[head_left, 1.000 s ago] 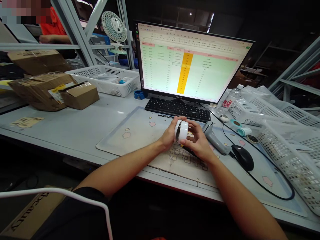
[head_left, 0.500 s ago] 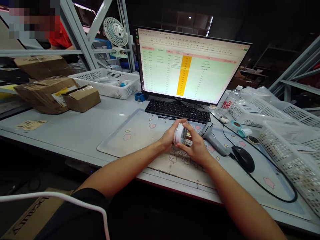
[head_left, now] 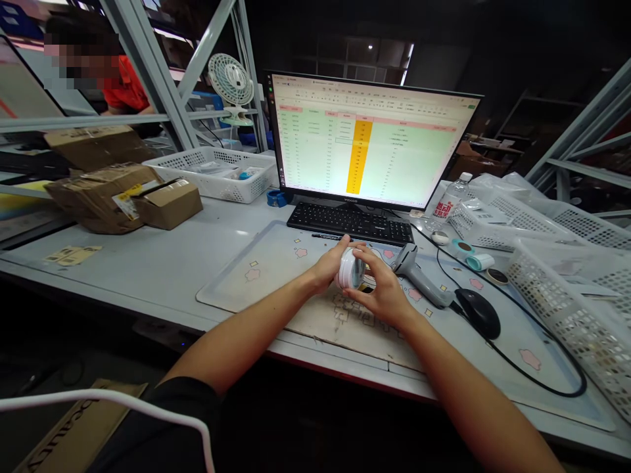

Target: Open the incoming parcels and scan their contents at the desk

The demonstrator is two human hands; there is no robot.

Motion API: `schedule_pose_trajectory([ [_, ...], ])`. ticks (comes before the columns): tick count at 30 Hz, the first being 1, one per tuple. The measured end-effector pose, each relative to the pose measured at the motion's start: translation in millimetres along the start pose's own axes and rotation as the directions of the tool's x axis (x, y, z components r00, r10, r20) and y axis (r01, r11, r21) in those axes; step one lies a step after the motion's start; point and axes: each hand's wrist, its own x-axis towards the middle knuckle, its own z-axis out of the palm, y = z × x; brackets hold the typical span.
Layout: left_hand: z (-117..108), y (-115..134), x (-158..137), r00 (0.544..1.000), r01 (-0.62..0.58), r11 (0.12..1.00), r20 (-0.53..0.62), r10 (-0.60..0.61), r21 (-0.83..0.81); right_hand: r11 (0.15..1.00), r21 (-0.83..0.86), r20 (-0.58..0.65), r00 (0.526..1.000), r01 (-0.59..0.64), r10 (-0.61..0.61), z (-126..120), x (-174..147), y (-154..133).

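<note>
A round white jar-like container (head_left: 347,269) with a clear rim is held on its side above the desk mat (head_left: 256,276). My left hand (head_left: 326,268) is closed round its left and far side. The thumb and fingers of my right hand (head_left: 383,290) grip it from the right, partly hiding it; its exact kind is unclear. Just right of my right hand lies a grey barcode scanner (head_left: 419,279). A black pen (head_left: 331,237) rests behind my hands, in front of the black keyboard (head_left: 350,221).
A monitor (head_left: 315,157) showing a spreadsheet stands behind the keyboard. To the right are a black mouse (head_left: 477,313), tape rolls, a bottle (head_left: 451,199) and white baskets (head_left: 552,289). Cardboard boxes (head_left: 167,203) and a white basket (head_left: 236,189) stand left. Beyond the rack, a person in red (head_left: 131,85) is visible.
The container has shifted slightly left and tilted a little within my hands, which both stay on it. The camera view has tipped slightly. The person beyond the rack has moved right.
</note>
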Motion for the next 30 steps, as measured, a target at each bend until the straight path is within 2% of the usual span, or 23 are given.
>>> schedule_pose_trajectory([
  [4, 3.1, 0.3, -2.3, 1.000, 0.018, 1.000, -0.008, -0.018, -0.016, 0.996, -0.063, -0.004, 0.998, 0.057, -0.057, 0.9, 0.6, 0.7],
  [9, 6.3, -6.0, -1.3, 0.998, -0.015, 0.998, -0.057, 0.011, -0.065, 0.996, -0.083, -0.013, 1.000, 0.021, -0.022, 2.5, -0.1, 5.0],
  [15, 1.9, -8.6, 0.8, 0.997, -0.032, 0.999, -0.065, 0.030, -0.032, 0.987, -0.127, 0.020, 0.995, 0.102, -0.101, 2.3, 1.1, 0.8],
  [21, 1.1, -7.0, -0.6, 0.998, -0.059, 0.998, -0.014, 0.060, 0.016, 0.982, -0.147, 0.027, 0.993, 0.118, -0.115, 1.5, 0.0, 2.7],
  [26, -2.1, -2.2, -2.6, 0.992, 0.040, 0.995, 0.117, -0.051, 0.094, 0.976, -0.158, 0.088, 0.986, 0.153, -0.140, 1.4, -1.9, 6.5],
  [28, -1.6, -2.4, -3.3, 0.991, 0.010, 0.993, 0.134, -0.026, 0.116, 0.976, -0.158, 0.087, 0.986, 0.153, -0.140, 2.2, -2.0, 7.3],
  [30, 0.2, -4.6, -4.3, 0.993, -0.077, 0.986, 0.103, 0.062, 0.145, 0.977, -0.153, 0.063, 0.988, 0.148, -0.140, 3.2, -1.5, 7.1],
])
